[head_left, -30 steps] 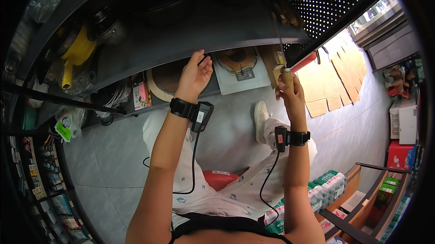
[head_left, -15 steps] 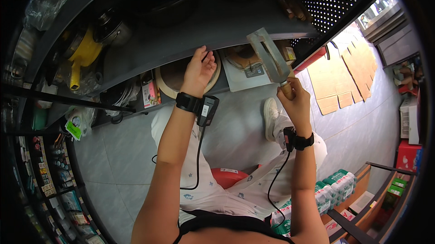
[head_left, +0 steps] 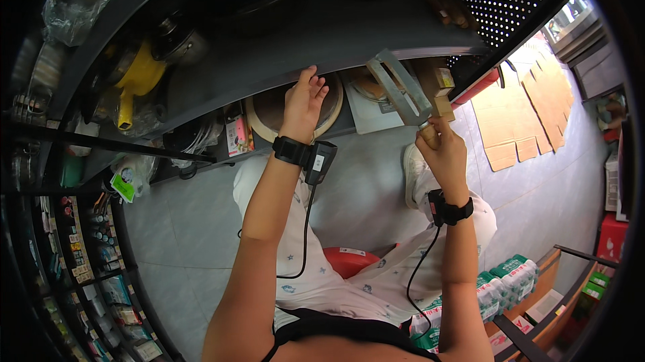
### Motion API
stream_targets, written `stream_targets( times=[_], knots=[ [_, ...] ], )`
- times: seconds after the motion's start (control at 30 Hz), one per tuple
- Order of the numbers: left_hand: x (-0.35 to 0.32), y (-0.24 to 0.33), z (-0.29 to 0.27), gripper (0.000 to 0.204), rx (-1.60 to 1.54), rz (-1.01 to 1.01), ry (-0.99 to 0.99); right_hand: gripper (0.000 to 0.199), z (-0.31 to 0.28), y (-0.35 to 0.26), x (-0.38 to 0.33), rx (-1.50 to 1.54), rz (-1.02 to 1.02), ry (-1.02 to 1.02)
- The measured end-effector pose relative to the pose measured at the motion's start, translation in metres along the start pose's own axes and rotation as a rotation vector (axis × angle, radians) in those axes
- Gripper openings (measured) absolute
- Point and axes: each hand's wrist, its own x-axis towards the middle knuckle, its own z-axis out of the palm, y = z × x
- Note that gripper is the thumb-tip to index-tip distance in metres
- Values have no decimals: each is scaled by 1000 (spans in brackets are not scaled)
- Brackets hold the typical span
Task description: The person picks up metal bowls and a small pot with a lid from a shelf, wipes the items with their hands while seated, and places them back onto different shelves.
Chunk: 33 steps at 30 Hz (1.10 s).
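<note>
My left hand [head_left: 306, 101] is raised with fingers apart, its fingertips resting against the front edge of a dark metal shelf [head_left: 222, 59]. Just below it lies a round wooden-rimmed tray [head_left: 265, 120]. My right hand [head_left: 445, 152] grips the wooden handle of a kitchen tool whose flat, slotted metal blade [head_left: 398, 88] points up and to the left, in front of the shelf. Each wrist carries a black band with a small device and a cable.
A yellow pot [head_left: 138, 78] and dark pans sit on the shelf at left. Flattened cardboard [head_left: 521, 116] lies on the tiled floor at right. A red stool [head_left: 349, 261] is under me. Green packs [head_left: 514, 280] and racks of small goods [head_left: 101, 274] stand nearby.
My right hand has drawn the slotted metal tool out from the shelf, so its blade now shows fully. My left hand has stayed at the shelf edge.
</note>
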Motion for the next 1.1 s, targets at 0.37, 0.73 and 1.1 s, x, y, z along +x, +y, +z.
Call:
stream_targets(
  times=[0.37, 0.73, 1.1],
  knots=[
    [5, 3, 2, 15, 45, 165, -78, 27, 2, -10, 0, 27, 47, -31],
    [7, -1, 7, 14, 82, 222, -60, 26, 0, -11, 1, 56, 95, -47],
    [12, -2, 4, 9, -23, 141, -88, 27, 5, -15, 2, 69, 61, -15]
  ],
)
